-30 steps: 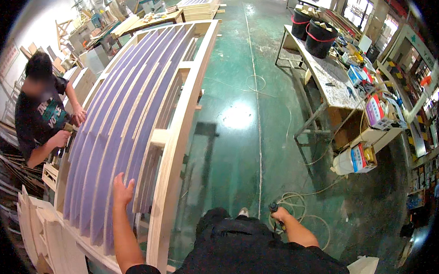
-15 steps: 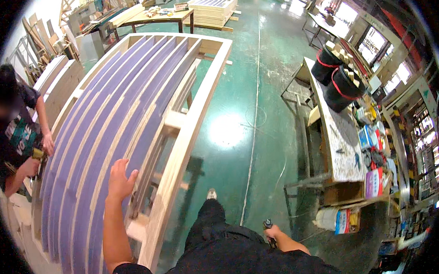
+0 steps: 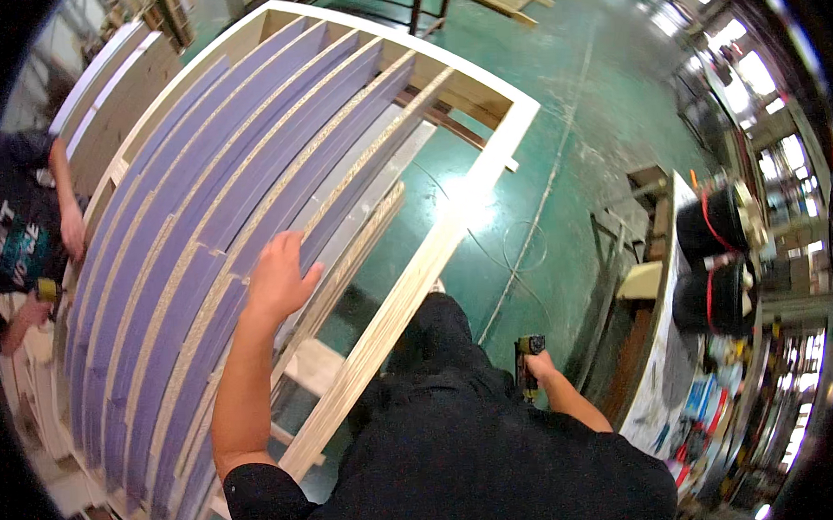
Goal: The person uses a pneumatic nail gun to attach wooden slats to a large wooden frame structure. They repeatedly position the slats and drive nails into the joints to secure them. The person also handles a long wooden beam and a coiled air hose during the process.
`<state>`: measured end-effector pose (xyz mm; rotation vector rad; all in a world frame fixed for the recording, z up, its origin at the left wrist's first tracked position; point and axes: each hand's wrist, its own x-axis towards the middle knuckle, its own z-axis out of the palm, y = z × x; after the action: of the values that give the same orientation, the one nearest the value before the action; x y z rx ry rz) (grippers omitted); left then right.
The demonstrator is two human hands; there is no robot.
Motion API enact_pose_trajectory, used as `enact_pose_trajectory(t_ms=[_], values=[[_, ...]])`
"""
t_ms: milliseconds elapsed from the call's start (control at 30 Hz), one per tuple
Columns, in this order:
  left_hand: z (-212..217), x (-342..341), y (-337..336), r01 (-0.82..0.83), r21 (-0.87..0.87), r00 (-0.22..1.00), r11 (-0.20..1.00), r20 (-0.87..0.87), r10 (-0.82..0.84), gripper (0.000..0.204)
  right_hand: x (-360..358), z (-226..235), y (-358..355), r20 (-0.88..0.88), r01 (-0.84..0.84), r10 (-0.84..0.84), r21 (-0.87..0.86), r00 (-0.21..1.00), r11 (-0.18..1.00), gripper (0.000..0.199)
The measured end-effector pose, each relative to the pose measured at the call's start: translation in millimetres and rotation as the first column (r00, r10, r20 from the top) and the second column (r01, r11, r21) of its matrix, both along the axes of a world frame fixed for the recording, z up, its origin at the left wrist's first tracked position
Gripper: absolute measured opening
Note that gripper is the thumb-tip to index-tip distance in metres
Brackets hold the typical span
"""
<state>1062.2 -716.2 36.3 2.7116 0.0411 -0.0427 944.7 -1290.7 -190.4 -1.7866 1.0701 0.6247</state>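
My left hand (image 3: pixel 283 280) is open, fingers spread, over the inner edge of several long purple-faced slats (image 3: pixel 237 203). Its fingertips appear to touch a slat's top edge. The slats stand on edge, side by side, within a pale wooden frame (image 3: pixel 417 278) whose near rail runs close along my left side. Down at my right, my right hand (image 3: pixel 540 366) grips a nail gun (image 3: pixel 528 353), held beside my body and away from the frame. Part of the tool is hidden by the hand.
Across the frame, a person (image 3: pixel 25 231) in a dark shirt holds a tool with a yellow end. A bench (image 3: pixel 659 379) on the right carries black buckets (image 3: pixel 714 293) of wood blocks. A thin hose (image 3: pixel 519 265) loops over the green floor. Boards (image 3: pixel 117 96) stand behind the frame.
My view has turned and come nearer to the frame. My left hand has shifted along the slats, still spread. My right hand has lifted slightly with the nail gun.
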Motion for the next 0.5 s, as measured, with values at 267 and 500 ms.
enact_pose_trajectory(t_ms=[267,500], values=[[-32,147,-76,-0.301,0.135,0.944,0.944,-0.101,0.315,0.056,308,-94,-77,-0.017,-0.33,0.332,0.053,0.943,0.942,0.03],[-44,248,-123,-0.276,0.175,0.956,0.945,-0.051,0.289,0.051,447,-114,-94,0.085,-0.336,0.332,0.036,0.939,0.941,0.025]])
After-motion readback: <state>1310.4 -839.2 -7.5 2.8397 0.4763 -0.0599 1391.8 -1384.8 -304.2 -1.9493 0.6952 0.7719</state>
